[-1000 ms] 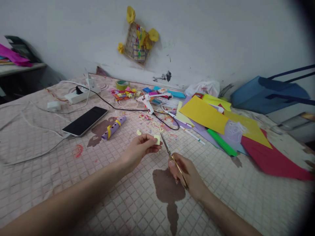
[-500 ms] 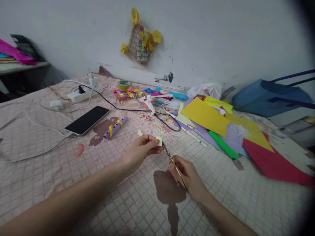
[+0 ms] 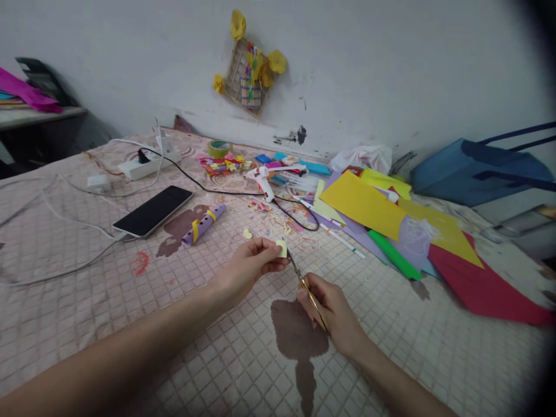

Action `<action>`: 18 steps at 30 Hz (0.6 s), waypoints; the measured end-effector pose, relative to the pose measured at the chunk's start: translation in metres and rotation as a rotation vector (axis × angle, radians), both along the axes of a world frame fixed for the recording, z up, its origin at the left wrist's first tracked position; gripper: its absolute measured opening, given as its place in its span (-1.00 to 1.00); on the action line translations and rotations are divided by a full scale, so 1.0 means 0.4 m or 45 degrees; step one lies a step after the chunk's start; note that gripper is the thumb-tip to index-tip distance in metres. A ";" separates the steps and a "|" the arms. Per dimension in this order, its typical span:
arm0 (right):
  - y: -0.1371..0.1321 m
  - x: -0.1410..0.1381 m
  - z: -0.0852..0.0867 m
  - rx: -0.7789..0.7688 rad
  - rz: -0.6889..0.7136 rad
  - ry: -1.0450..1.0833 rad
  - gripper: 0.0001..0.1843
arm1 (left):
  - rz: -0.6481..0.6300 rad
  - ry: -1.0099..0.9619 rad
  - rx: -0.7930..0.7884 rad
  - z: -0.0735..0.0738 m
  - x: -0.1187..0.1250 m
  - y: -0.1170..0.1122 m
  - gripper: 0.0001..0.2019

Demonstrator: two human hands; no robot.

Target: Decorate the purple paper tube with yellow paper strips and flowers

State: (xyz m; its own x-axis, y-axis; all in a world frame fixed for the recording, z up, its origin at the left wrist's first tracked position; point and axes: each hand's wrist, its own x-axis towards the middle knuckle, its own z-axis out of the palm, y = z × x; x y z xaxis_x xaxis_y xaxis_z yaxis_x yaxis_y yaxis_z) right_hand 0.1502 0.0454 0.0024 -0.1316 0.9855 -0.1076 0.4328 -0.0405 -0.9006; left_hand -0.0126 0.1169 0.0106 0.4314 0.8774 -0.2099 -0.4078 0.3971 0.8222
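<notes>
My left hand (image 3: 249,265) pinches a small pale yellow paper piece (image 3: 282,248) between thumb and fingers, just above the tiled cloth. My right hand (image 3: 328,310) is closed round the handles of thin gold scissors (image 3: 304,282), whose blades reach up to the lower edge of the paper piece. Another small yellow cut-out (image 3: 247,233) lies on the cloth just beyond my left hand.
A phone (image 3: 153,211) and a purple paper roll (image 3: 203,223) lie to the left, with a power strip (image 3: 143,165) and cables behind. A glue gun (image 3: 263,177), tape roll (image 3: 218,149) and scraps sit ahead. Coloured paper sheets (image 3: 369,204) spread on the right, near a blue bag (image 3: 478,168).
The scissor blades have closed in on the paper piece; a second ago they stood open beside it. Both hands have stayed in nearly the same place.
</notes>
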 end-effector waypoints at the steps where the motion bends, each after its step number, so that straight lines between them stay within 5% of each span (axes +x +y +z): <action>1: 0.000 0.000 -0.001 0.002 0.000 -0.005 -0.66 | -0.001 0.002 0.000 0.000 0.000 0.000 -0.84; 18: -0.002 0.004 -0.004 0.021 0.009 -0.015 -0.68 | 0.028 -0.019 -0.005 0.005 -0.002 -0.001 -0.87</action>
State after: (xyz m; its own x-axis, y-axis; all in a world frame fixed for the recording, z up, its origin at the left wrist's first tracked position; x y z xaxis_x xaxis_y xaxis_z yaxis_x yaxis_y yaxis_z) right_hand 0.1517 0.0447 0.0008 -0.1375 0.9861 -0.0930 0.4434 -0.0227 -0.8960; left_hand -0.0133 0.1163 0.0124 0.4149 0.8860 -0.2071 -0.4284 0.3911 0.8146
